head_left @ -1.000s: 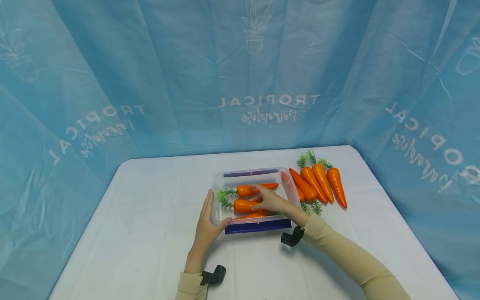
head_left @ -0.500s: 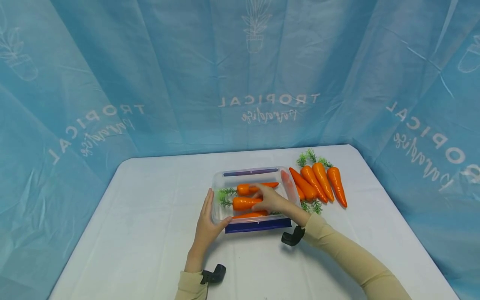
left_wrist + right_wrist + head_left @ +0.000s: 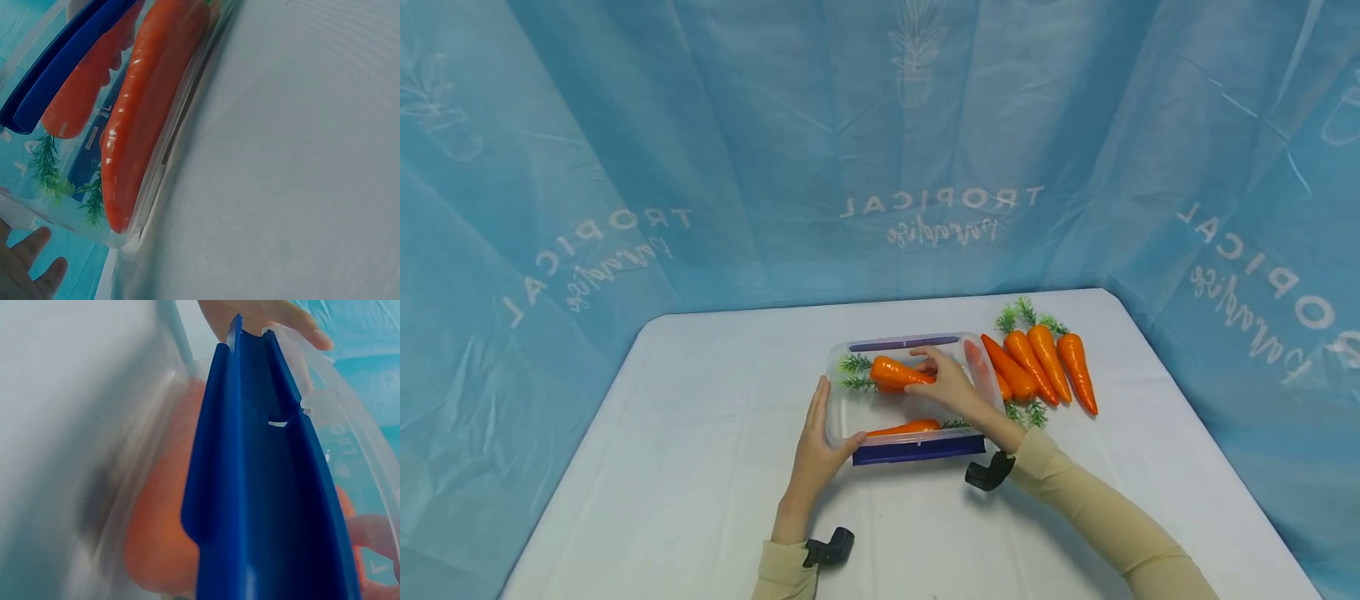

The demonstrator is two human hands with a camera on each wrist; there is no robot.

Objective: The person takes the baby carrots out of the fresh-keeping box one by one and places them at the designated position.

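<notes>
A clear plastic box (image 3: 841, 421) with blue clips (image 3: 917, 451) stands at the middle of the table. My left hand (image 3: 817, 454) rests at its left end, fingers straight along the wall and thumb at the near corner. Inside the box, my right hand (image 3: 951, 387) pinches an orange carrot (image 3: 897, 371) with a green top by its narrow part. The held carrot overlaps another carrot at the back, which it mostly hides. Along the near wall lies a further carrot (image 3: 904, 427); it shows large through the clear side in the left wrist view.
Several loose carrots (image 3: 1045, 362) with green tops lie on the white table (image 3: 700, 433), right of the box. One is partly hidden behind the box's right wall. A blue printed curtain (image 3: 760, 167) hangs around the back and sides.
The right hand has lifted the middle carrot and carried it toward the back of the box, over the carrot there. The left hand stays at the left end.
</notes>
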